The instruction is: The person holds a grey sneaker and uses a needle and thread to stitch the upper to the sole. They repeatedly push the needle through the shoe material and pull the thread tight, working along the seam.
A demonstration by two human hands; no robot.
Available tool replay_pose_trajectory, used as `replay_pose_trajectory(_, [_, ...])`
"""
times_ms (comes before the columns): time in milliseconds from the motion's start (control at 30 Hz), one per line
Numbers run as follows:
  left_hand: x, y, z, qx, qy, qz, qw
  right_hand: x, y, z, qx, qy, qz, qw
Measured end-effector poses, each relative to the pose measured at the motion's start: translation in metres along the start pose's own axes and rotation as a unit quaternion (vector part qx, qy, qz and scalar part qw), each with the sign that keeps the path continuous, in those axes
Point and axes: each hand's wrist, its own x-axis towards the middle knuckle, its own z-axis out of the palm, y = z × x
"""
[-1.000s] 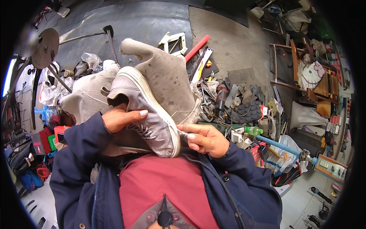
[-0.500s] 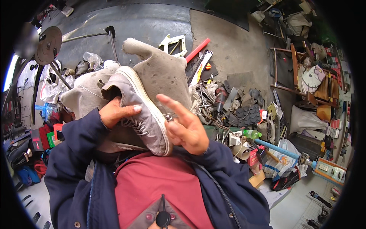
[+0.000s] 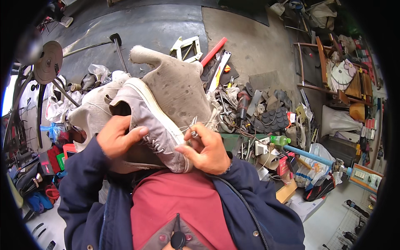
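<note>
A grey lace-up sneaker [image 3: 156, 121] with a white sole lies tilted across my lap, toe toward me. My left hand [image 3: 118, 139] grips it by the side near the ankle opening, thumb over the laces; some of those fingers are hidden. At the edge of the sole by the toe, my right hand [image 3: 206, 152] is closed, with thumb and fingers bent together. A thin pale thread [image 3: 192, 121] runs at its fingertips, and a shiny ring-like metal piece sits on a finger. Beneath the shoe is a stained beige cloth [image 3: 179, 89] over my knees.
Beyond my right knee lies a heap of tools and scraps, with a dark red power tool [image 3: 243, 104]. A green-tinted bottle [image 3: 280, 140] and a blue pole [image 3: 310, 155] are to the right. At left stand a round metal disc [image 3: 48, 62] and plastic bags [image 3: 58, 108].
My right hand has drawn in to the sole's edge, and its raised index finger has bent. My left hand has shifted slightly down along the shoe.
</note>
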Motion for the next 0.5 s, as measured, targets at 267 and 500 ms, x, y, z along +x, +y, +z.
replay_pose_trajectory(267, [-0.055,-0.057,-0.037,0.309,0.278,0.096,0.904,0.007,-0.001,0.004,-0.05,0.005,-0.019,0.999])
replay_pose_trajectory(500, [-0.072,-0.075,-0.078,0.131,0.483,0.013,0.865,0.004,0.004,0.001,-0.041,0.006,-0.009,0.999])
